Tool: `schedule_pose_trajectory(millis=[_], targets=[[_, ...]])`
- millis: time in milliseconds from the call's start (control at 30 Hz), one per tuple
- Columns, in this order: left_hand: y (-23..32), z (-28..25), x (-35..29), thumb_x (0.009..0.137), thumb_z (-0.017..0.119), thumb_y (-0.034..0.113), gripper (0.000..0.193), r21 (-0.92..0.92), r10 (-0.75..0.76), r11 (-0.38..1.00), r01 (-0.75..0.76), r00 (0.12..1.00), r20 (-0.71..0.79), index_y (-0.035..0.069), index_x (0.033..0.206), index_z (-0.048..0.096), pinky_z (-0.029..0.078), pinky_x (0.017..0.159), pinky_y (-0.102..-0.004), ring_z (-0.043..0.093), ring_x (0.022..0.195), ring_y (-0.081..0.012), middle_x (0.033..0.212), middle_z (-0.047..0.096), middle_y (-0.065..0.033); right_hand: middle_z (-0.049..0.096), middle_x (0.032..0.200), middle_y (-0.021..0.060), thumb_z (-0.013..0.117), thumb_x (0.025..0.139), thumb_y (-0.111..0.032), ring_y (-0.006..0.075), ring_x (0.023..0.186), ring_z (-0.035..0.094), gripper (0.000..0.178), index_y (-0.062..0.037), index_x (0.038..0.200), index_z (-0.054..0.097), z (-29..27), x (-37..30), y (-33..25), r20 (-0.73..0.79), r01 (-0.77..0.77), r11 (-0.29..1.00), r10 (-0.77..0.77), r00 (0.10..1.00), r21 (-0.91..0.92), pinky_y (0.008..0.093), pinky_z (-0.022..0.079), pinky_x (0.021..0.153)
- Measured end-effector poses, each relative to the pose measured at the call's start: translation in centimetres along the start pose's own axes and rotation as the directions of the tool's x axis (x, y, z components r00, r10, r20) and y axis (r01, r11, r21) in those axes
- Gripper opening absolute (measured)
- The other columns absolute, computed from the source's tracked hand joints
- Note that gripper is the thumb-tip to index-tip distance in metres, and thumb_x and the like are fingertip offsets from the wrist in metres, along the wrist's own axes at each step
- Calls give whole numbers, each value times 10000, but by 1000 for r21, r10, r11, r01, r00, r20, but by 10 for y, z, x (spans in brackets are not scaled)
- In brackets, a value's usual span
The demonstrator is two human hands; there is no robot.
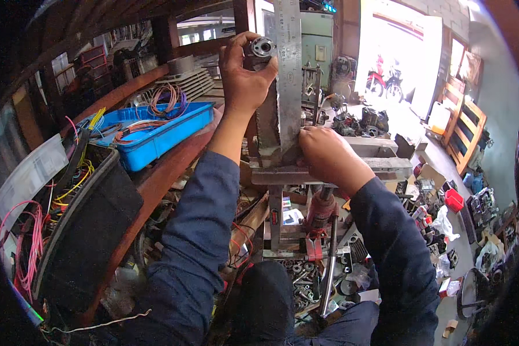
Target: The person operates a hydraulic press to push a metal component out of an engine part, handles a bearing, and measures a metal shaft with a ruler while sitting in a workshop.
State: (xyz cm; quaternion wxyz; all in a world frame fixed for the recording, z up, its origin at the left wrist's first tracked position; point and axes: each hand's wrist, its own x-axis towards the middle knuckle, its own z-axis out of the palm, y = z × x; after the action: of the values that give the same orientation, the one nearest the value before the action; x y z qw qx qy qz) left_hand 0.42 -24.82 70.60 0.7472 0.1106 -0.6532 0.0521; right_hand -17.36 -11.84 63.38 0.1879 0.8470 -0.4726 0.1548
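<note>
two hands, one upright ruler, and the tube pinched at its left edge

and here's the left hand (247, 83), up high, thumb and fingers clasped around the metal tube (263, 47), its round, holed end facing up toward us! down and to the right sits the right hand (335, 154), fingers curled in at the lower right edge of the steel ruler (289, 75); whether they truly grip it or merely press on it, i can't tell from here.

look at the line-up: the ruler's long axis runs upright, from just beside the right hand up past the left one and out of view at the top. the tube lies at the ruler's left side, the left hand well nearer to it, the right hand lower and across the blade. how far the tube reaches below the left hand, i can't tell; the fingers hide it.

underneath, a steel frame (328, 175) spans the middle, with a red jack (320, 214) below it and loose hardware (305, 282) nearer to us. out on the left, a blue tray (155, 149) carries coils of wire (167, 99), a black bin (89, 225) on its near side. far right, a wooden pallet (464, 132) leans on the wall, and beyond the bright doorway stands a red motorbike (376, 79)!
</note>
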Motion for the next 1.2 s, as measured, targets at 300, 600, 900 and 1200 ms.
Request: schedule_pose_trajectory(millis=[300,600,900,1200], targets=[[8,-4,1,674,808,96,470,104,59,993,-59,998,3,124,1105,623,445,891,-391,548,968,-267,1070,647,-48,652,950,223,716,705,-67,405,924,657,281,43,928,587,0,2,1,20,16,999,-15,1000,-37,464,536,832],[5,-2,1,671,807,112,474,76,68,995,-68,998,1,120,1105,618,442,899,-402,550,975,-274,1077,644,-53,655,944,225,703,677,-30,398,941,662,265,44,906,593,-2,-2,1,-29,40,998,-42,999,-51,452,537,848],[5,-5,1,667,804,108,472,91,56,994,-57,998,6,119,1101,618,441,899,-403,555,968,-278,1074,646,-59,648,940,217,688,698,-37,398,927,654,273,40,937,580,1,0,0,-9,27,999,-27,1000,-36,457,531,836],[8,-1,-1,680,824,142,456,48,-43,998,43,999,11,121,1092,629,444,898,-406,556,976,-277,1054,646,-57,660,948,269,710,744,-177,422,975,656,570,74,1203,482,-4,-24,15,-222,19,991,12,975,135,473,518,880]])
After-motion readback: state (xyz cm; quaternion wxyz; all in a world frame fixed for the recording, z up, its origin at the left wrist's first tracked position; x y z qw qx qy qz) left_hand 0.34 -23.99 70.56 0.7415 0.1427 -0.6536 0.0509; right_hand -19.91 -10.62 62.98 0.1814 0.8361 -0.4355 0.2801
